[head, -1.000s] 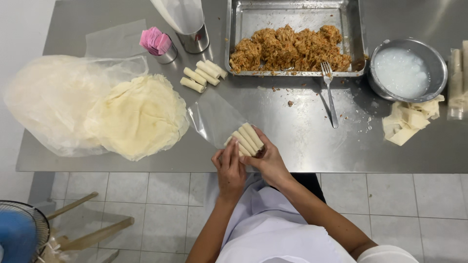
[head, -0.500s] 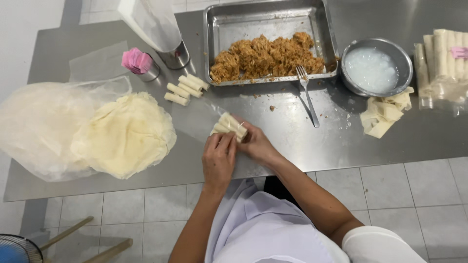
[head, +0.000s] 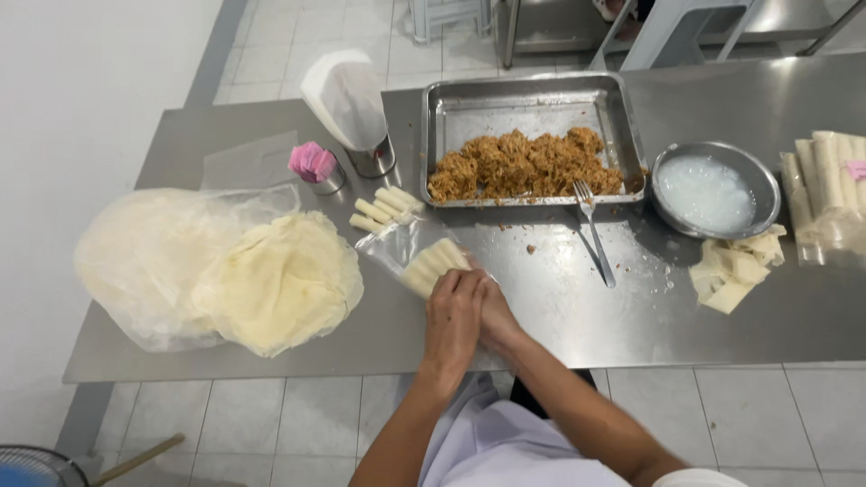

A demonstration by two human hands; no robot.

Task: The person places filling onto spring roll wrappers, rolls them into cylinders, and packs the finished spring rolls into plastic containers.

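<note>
Stood across the middle of the frame: one steel bench [head: 559, 334]. Held, in the rectangular steel tray [head: 532, 99] at upper centre, a heap of shredded brown filling [head: 523, 167] along its near side only, far half bare. Held, in the round steel bowl [head: 717, 188] to the right of the tray, a whitish, watery mass. Lay between tray and bowl, tines toward the tray, one fork [head: 595, 233]. Sat at upper left of centre two small steel cups: one [head: 372, 158] under a white cone-shaped cover, one [head: 327, 176] stuffed with pink pieces. Counted just below the cups about four loose pale rolls [head: 386, 209], side by side. Spread at left, a stack of round pale wrappers [head: 280, 281] partly on a large clear plastic sheet [head: 149, 261]. Piled at right, a small heap of torn wrapper scraps [head: 735, 266], and at the far right edge a bundle of long white rolls [head: 825, 176], number unclear. At lower centre, left hand [head: 454, 316] and right hand [head: 492, 314] pressed together, both clamped on the near end of a clear bag [head: 397, 245] with about four pale rolls [head: 433, 263] packed inside, lying on the bench just below the loose rolls.
</note>
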